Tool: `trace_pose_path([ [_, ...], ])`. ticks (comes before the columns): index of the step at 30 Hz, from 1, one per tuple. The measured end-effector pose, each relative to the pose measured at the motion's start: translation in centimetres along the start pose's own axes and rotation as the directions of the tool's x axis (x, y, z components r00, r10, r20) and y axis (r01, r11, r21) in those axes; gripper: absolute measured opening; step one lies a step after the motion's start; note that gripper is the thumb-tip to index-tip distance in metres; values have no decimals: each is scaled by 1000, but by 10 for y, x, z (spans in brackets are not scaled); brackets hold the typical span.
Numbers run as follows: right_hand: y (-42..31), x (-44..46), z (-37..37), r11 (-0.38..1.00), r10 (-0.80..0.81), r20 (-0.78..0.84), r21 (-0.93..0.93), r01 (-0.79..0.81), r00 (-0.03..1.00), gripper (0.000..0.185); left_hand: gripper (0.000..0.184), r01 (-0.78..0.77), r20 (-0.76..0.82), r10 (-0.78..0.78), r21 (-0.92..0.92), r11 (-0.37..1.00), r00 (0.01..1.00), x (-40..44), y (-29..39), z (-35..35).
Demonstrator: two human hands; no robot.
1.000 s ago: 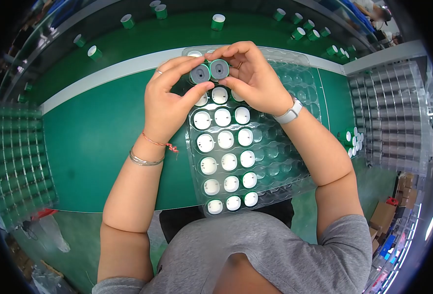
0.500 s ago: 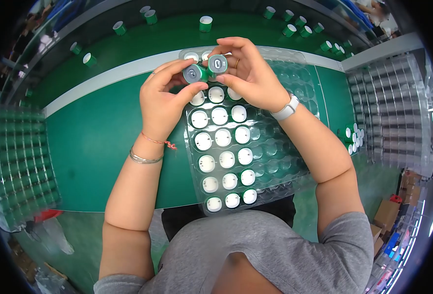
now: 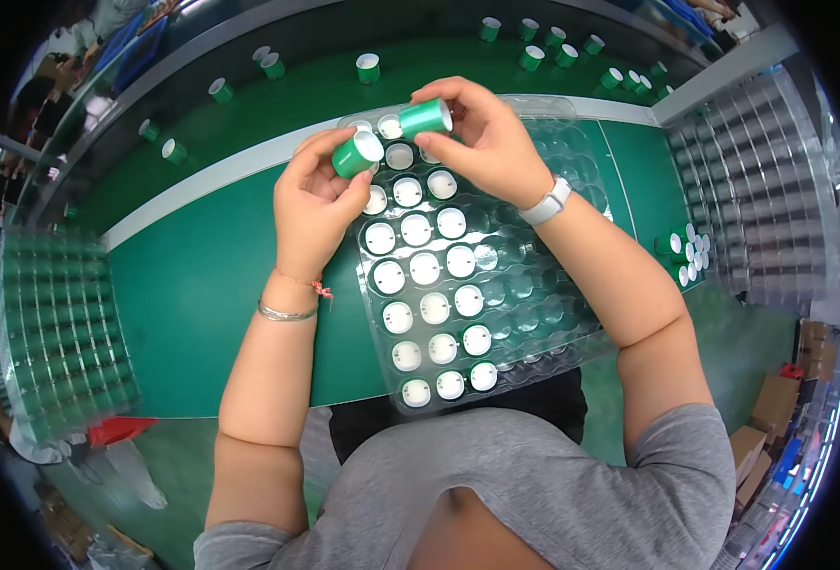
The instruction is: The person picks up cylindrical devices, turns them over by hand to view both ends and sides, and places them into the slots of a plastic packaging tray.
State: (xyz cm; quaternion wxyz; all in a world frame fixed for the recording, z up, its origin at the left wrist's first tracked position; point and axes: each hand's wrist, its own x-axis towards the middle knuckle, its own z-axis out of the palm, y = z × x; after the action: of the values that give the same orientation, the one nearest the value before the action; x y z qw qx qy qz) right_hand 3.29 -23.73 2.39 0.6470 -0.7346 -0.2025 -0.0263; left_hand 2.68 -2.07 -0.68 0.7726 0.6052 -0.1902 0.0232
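My left hand (image 3: 317, 190) is closed round a small green cylinder (image 3: 346, 160), whose white end is tilted up and to the right. Between the thumb and fingers of my right hand (image 3: 484, 141) lies another green cylinder (image 3: 424, 119), held nearly sideways with its white end facing right. Both are above the far end of a clear plastic tray (image 3: 524, 285). Three columns of round pockets on the tray's left side hold white-topped cylinders (image 3: 424, 268). Pockets to the right, partly under my right forearm, hold nothing that I can see.
Behind a pale rail (image 3: 211, 190), more green cylinders (image 3: 368, 67) stand on a green belt. A cluster of cylinders (image 3: 690, 252) sits at the table's right. Upright clear trays (image 3: 64, 332) stand left and others (image 3: 757, 199) right. Cardboard boxes (image 3: 774, 404) are at lower right.
Both cylinders have been turned in my hands: their grey ends faced me before, now their white ends show. My hands have moved slightly apart, and the view has shifted a little.
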Motion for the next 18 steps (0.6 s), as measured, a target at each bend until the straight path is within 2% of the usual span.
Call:
trace_pose_path([
  [1, -3, -1, 0, 1000, -9, -3, -1, 9, 1000, 35, 40, 34, 11, -33, -63, 997, 999, 0, 0, 0],
  [3, -12, -4, 3, 912, -230, 115, -322, 255, 966, 35, 41, 57, 15, -56, -72, 996, 998, -3, 4, 1],
  [4, -14, -4, 4, 879, -273, 154, -360, 311, 950, 40, 41, 84, 15, -83, -86, 993, 996, -4, 5, 2],
  [5, -14, -5, 6, 881, -275, 154, -355, 313, 949, 40, 41, 85, 13, -85, -80, 993, 996, -4, 5, 1],
  [8, -9, -5, 9, 875, -310, 194, -326, 359, 931, 45, 42, -49, 69, 45, 55, 997, 997, -2, 0, -2],
  [18, -9, -3, 3, 855, -293, 192, -386, 347, 936, 45, 42, -26, 75, 21, 62, 998, 997, -2, 3, 4],
])
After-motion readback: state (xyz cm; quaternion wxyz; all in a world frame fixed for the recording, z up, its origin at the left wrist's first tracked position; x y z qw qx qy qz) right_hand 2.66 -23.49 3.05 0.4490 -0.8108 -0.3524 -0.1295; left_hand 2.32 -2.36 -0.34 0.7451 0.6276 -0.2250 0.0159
